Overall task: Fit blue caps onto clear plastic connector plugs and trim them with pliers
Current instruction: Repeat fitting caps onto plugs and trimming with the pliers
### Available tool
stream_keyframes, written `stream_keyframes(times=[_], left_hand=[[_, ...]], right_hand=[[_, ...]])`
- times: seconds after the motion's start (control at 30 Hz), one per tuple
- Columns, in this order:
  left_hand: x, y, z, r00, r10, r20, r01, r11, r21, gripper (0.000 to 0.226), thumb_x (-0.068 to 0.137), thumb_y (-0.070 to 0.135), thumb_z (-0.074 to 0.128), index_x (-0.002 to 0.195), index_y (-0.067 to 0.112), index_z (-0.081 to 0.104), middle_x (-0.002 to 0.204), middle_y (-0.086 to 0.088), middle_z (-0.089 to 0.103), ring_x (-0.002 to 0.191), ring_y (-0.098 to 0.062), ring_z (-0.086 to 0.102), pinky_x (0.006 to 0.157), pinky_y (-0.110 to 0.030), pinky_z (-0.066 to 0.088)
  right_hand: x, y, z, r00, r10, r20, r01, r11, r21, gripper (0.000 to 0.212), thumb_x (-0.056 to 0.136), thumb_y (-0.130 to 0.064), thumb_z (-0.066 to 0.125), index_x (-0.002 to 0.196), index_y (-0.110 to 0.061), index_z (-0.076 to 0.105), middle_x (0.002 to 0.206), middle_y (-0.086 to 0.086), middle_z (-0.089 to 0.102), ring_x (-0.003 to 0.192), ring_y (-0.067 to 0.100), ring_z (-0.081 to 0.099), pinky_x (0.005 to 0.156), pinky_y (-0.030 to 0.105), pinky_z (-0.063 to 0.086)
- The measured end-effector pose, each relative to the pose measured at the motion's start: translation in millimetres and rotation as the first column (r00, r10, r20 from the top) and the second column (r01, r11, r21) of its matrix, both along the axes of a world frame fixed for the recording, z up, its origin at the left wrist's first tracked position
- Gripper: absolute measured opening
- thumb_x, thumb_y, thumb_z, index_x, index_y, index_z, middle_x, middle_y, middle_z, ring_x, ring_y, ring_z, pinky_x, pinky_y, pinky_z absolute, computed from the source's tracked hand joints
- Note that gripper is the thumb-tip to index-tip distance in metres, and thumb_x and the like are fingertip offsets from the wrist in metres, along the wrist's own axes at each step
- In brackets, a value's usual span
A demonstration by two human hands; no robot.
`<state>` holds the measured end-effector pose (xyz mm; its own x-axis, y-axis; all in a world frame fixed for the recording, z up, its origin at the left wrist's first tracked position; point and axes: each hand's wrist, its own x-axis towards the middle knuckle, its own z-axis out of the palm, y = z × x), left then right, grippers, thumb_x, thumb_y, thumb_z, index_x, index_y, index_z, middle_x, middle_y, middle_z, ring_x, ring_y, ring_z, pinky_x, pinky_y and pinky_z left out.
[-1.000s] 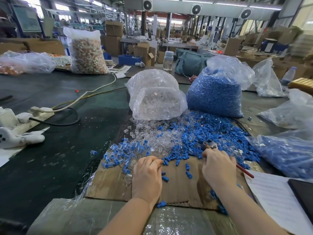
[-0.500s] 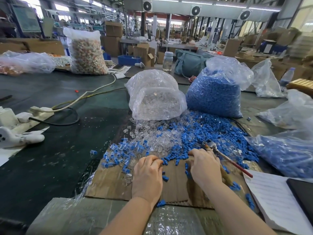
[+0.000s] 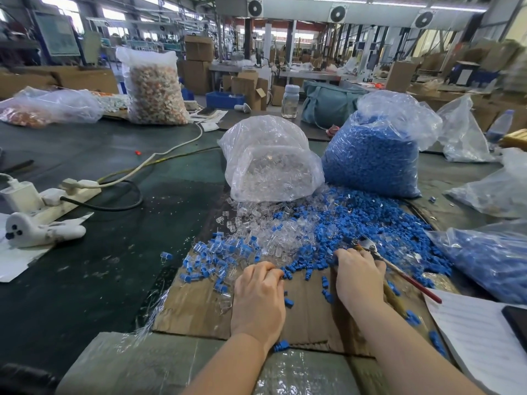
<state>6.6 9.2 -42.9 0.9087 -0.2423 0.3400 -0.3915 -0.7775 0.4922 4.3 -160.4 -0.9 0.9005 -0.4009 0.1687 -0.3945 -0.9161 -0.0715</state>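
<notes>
Head view: we see our left hand (image 3: pixel 258 297) low in the centre of the frame, resting on the cardboard sheet (image 3: pixel 194 306), fingers curled; whether they hold anything we cannot tell. Right of it, our right hand (image 3: pixel 360 276) grips the pliers (image 3: pixel 399 272), its fingertips at the loose blue caps (image 3: pixel 370 220). Clear plugs (image 3: pixel 273 229) lie heaped just above, before two bags on the bench (image 3: pixel 85 266).
</notes>
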Motion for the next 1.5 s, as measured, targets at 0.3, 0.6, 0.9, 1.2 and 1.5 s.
stream_keyframes(times=[0.3, 0.6, 0.9, 1.2, 1.5], left_hand=[[-1, 2, 1, 1.0, 0.005, 0.008, -0.004, 0.998, -0.066, 0.031, 0.097, 0.036, 0.037, 0.122, 0.03, 0.054, 0.121, 0.018, 0.045, 0.117, -0.001, 0.03, 0.107, -0.02, 0.014], [-6, 4, 11, 0.999, -0.004, 0.046, 0.015, 0.973, -0.23, 0.03, 0.092, 0.038, 0.049, 0.118, 0.027, 0.06, 0.098, 0.018, 0.057, 0.096, 0.0, 0.04, 0.092, -0.018, 0.024], [-6, 4, 13, 0.998, -0.028, -0.055, 0.013, 0.969, -0.248, 0.025, 0.088, 0.026, 0.06, 0.113, 0.031, 0.058, 0.085, 0.02, 0.046, 0.09, -0.004, 0.047, 0.085, -0.019, 0.041], [-4, 5, 9, 0.998, -0.055, -0.02, 0.049, 0.974, -0.22, 0.028, 0.09, 0.028, 0.057, 0.118, 0.029, 0.061, 0.11, 0.014, 0.062, 0.101, 0.004, 0.043, 0.085, -0.001, 0.02], [-3, 4, 8, 0.999, -0.034, -0.018, 0.029, 0.969, -0.245, 0.027, 0.089, 0.027, 0.059, 0.116, 0.025, 0.063, 0.109, 0.013, 0.063, 0.094, 0.007, 0.041, 0.084, -0.001, 0.024]], right_hand=[[-11, 6, 2, 0.969, 0.053, 0.243, -0.061, 0.998, 0.025, 0.01, 0.094, -0.025, 0.051, 0.101, -0.027, 0.058, 0.1, -0.01, 0.062, 0.103, 0.018, 0.048, 0.082, 0.035, 0.023], [-32, 51, -9, 0.766, 0.463, 0.446, -0.527, 0.85, 0.024, 0.02, 0.07, -0.019, 0.082, 0.086, -0.022, 0.07, 0.08, -0.011, 0.067, 0.076, 0.015, 0.057, 0.072, 0.027, 0.034], [-25, 38, -13, 0.899, 0.26, 0.352, -0.318, 0.941, 0.117, 0.028, 0.09, -0.012, 0.054, 0.114, -0.024, 0.063, 0.107, -0.009, 0.064, 0.104, 0.016, 0.051, 0.086, 0.032, 0.031], [-15, 30, -17, 0.973, 0.197, 0.123, -0.2, 0.98, 0.018, 0.021, 0.099, -0.033, 0.037, 0.106, -0.03, 0.057, 0.108, -0.011, 0.057, 0.106, 0.015, 0.044, 0.091, 0.035, 0.029], [-21, 41, -22, 0.922, 0.199, 0.332, -0.261, 0.954, 0.151, 0.01, 0.094, -0.031, 0.05, 0.093, -0.022, 0.055, 0.093, -0.007, 0.061, 0.092, 0.017, 0.05, 0.082, 0.031, 0.034]])
